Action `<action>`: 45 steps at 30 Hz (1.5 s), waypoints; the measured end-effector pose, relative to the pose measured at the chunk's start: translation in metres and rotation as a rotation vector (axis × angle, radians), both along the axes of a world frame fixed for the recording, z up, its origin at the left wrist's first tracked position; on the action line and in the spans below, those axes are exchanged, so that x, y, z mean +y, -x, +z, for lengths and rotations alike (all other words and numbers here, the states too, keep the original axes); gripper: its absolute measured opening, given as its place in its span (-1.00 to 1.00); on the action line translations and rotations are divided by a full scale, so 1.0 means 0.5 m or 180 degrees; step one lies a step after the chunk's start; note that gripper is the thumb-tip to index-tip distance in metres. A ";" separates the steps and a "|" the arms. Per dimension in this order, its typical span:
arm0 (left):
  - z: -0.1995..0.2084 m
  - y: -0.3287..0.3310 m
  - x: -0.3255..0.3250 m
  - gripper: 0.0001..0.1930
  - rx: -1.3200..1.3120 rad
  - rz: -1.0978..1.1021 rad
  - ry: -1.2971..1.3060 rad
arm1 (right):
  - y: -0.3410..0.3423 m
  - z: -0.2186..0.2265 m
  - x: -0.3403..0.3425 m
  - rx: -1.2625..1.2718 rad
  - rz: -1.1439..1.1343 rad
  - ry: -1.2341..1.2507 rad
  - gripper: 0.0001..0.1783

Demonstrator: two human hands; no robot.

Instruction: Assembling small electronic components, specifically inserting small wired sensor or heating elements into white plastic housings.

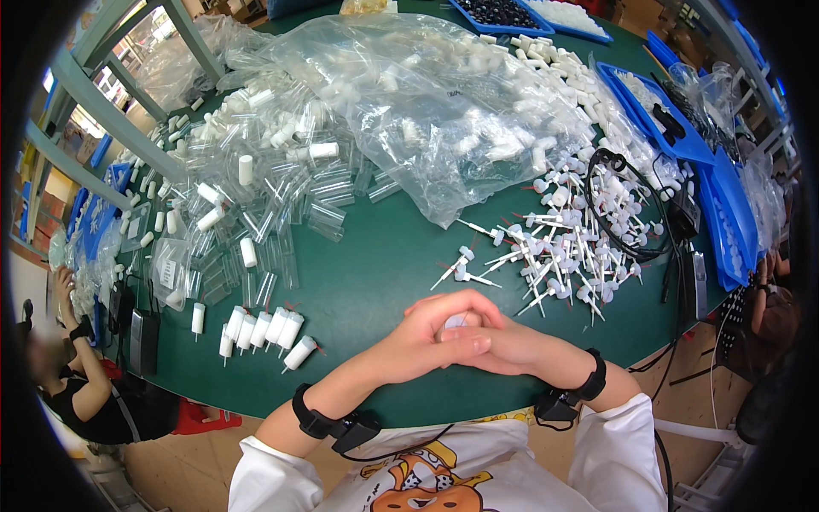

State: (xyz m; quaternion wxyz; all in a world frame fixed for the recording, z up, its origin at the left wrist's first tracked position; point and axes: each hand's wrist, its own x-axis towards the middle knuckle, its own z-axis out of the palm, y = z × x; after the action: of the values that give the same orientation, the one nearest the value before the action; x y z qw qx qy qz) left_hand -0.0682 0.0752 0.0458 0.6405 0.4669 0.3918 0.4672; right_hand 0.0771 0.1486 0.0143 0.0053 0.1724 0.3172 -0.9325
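Note:
My left hand (424, 339) and my right hand (505, 343) are clasped together over the front part of the table. Both are closed, with the fingers overlapping. A small white plastic part (455, 322) peeks out between them, mostly hidden by my fingers, so its full shape does not show. Just beyond my right hand lies a heap of white nozzle-like parts (563, 230) with thin stems and red tubes. To the left of my hands, several white cylinders (264, 328) with thin stems at the lower end and red tubes stand in a loose row.
Clear plastic tubes (273, 230) and white caps (554, 64) are piled on the green table (375, 256), partly beneath a large clear bag (384, 94). A black cable (589, 192) loops at right beside blue trays (653, 111). Another person (85, 367) is at far left.

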 end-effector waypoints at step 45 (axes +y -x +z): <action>-0.027 0.003 0.005 -0.66 -0.1506 0.0732 0.0128 | 0.007 0.071 0.029 0.0979 -0.1898 -0.5467 -0.33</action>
State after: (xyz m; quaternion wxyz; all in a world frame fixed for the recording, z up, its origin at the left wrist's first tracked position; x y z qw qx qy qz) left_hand -0.0696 0.0779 0.0324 0.6661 0.2844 0.2908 0.6252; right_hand 0.0734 0.1630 0.0497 -0.4071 0.0659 0.8401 -0.3524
